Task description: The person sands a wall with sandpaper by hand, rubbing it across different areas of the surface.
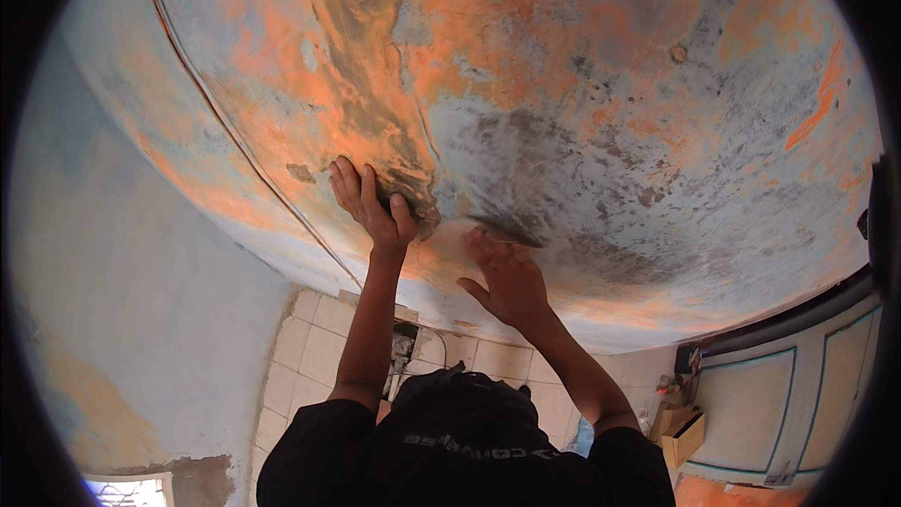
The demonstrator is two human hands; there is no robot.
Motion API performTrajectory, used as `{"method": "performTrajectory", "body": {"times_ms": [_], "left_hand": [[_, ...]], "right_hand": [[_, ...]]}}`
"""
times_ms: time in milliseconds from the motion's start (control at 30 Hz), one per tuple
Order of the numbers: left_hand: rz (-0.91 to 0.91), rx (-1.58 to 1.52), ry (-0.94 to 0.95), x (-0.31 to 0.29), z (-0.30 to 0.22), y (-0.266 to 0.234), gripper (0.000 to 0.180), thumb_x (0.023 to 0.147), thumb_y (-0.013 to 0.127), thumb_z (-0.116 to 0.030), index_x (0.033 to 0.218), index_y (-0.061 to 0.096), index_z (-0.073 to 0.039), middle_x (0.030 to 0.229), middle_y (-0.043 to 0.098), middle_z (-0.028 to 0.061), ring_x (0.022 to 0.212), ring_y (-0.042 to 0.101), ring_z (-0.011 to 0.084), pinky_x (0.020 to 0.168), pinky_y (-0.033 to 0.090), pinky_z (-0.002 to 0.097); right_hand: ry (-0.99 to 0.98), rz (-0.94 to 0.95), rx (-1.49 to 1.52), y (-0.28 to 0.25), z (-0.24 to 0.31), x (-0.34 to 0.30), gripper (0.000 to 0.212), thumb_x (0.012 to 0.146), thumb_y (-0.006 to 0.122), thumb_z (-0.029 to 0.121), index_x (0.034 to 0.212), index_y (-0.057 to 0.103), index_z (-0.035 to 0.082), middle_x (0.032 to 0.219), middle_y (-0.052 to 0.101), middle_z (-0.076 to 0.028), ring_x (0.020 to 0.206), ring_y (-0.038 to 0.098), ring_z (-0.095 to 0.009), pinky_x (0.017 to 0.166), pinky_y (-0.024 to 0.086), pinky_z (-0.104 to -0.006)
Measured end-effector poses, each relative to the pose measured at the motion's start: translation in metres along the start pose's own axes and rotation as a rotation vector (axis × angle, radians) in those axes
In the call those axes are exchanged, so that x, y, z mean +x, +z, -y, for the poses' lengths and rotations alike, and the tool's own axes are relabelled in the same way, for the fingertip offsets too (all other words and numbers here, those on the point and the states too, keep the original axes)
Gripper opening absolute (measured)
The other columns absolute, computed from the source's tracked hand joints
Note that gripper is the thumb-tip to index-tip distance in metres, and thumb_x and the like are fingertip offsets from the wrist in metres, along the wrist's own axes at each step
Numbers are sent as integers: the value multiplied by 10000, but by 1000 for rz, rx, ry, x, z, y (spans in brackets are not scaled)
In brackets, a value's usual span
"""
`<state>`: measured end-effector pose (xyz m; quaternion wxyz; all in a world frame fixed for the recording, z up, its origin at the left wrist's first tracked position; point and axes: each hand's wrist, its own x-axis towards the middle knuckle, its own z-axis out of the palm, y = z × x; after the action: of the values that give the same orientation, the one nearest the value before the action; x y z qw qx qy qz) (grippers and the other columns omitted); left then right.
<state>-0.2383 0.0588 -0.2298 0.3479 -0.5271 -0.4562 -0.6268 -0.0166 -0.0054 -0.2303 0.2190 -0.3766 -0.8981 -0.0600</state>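
Observation:
Both arms reach up to a peeling ceiling (582, 84) of flaking orange and pale blue paint with grey bare patches. My left hand (368, 205) presses against it, fingers curled over a small dark object (385, 199) at the edge of a dark scraped strip (375, 84). I cannot tell what kind of object it is. My right hand (507, 277) lies flat with fingers spread on the ceiling, next to a pale smooth patch (452, 240). It holds nothing that I can see. The hands are about a hand's width apart.
A thin cable (235, 136) runs across the ceiling at left. Below are a pale tiled wall (314, 343), a blue-grey wall (141, 300), pale panelled doors (826, 385) and an open cardboard box (685, 432). A black cap and black shirt (460, 413) fill the lower middle.

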Motion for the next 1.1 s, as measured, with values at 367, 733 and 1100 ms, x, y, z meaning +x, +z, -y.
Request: {"method": "performTrajectory", "body": {"times_ms": [367, 733, 1100], "left_hand": [[58, 6, 16, 1, 2, -2, 503, 970, 345, -298, 1356, 342, 25, 1461, 231, 280, 1361, 161, 465, 1079, 170, 579], [29, -5, 23, 3, 0, 2, 494, 967, 336, -284, 1351, 352, 26, 1449, 264, 278, 1362, 169, 459, 1081, 173, 578], [-5, -39, 7, 3, -2, 5, 478, 937, 373, -275, 1346, 390, -28, 1442, 292, 269, 1351, 233, 446, 1074, 152, 598]], "right_hand": [[-43, 194, 289, 13, -3, 0, 682, 858, 558, 467, 1389, 364, 86, 1374, 425, -116, 1293, 363, -277, 1031, 262, -523], [-153, 222, 34, 46, -23, -15, 654, 818, 628, 372, 1385, 377, 163, 1333, 482, -63, 1169, 479, -179, 925, 443, -377], [-27, 115, 87, 22, -8, 1, 759, 836, 566, 532, 1391, 355, 58, 1403, 386, -141, 1292, 371, -277, 1036, 285, -490]]}}
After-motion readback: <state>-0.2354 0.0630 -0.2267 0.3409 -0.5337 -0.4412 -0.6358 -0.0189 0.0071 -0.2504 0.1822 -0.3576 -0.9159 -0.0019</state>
